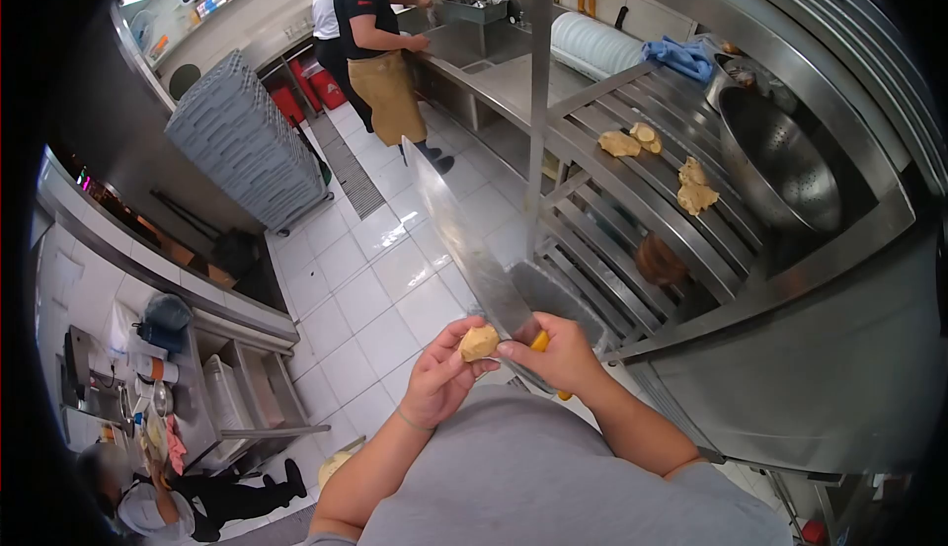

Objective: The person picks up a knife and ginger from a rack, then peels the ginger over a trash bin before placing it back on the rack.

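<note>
Steady the small, knobbly, pale tan root-like piece in the left hand, closed just to the piece's own width between thumb and fingertips; grip the yellow handle of the long, broad, steel-bladed knife in the right hand, with fingers curled round and thumb stretched toward the piece; cannot tell whether touching the piece with that thumb, nor exactly how near to it with the sharp edge; to work well, by the look of the hold, take short, shallow strokes close to the handle end, turn the piece rather than swing the blade, leave both thumbs out of the edge's path, and mind the long tip, pointing away over the white-tiled floor; find both hands just beyond the grey shirt, with nothing firm under the piece, so brace the wrists if possible; to the right, see the slatted stainless-steel rack, bearing more knobbly tan pieces near the wide round steel bowl; farther off, note the crumpled blue cloth and the row of round white plates; beyond, spot two people beside the metal counter, and leftward, the tall stack of grey plastic crates.
</note>
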{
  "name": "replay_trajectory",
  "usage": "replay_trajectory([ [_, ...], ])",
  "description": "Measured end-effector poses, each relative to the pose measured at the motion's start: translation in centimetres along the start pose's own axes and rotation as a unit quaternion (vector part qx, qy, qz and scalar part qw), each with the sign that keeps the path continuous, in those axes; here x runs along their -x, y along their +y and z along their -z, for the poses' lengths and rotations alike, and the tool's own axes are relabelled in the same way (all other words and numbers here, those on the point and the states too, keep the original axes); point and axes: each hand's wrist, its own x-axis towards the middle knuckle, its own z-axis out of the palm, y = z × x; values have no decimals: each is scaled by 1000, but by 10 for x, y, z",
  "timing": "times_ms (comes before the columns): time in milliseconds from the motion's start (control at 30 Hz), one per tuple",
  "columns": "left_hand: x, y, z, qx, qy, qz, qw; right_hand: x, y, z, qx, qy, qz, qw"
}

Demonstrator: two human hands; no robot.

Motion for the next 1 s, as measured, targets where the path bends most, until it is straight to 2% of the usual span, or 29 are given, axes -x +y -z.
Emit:
replay_trajectory([
  [133, -2, 0, 2, -9, 5, 14, 1000, -1, 0, 3, 27, -12, -16, 999],
  [200, -5, -2, 2, -11, 1, 21, 1000, 0, 1, 6, -1, -18, -31, 999],
  [267, -7, -3, 5, 1, -42, 28, 999, 2, -10, 11, 0, -34, -36, 999],
  [433, -5, -10, 5, -23, -33, 35, 999, 3, -6, 16, 32, -54, -49, 997],
  [700, -5, -14, 4, -42, -25, 35, 998, 4, 17, 11, 63, -2, 21, 998],
  [1000, 0, -17, 9, -89, -23, 39, 995, 9, 23, 9, 94, -13, 34, 995],
])
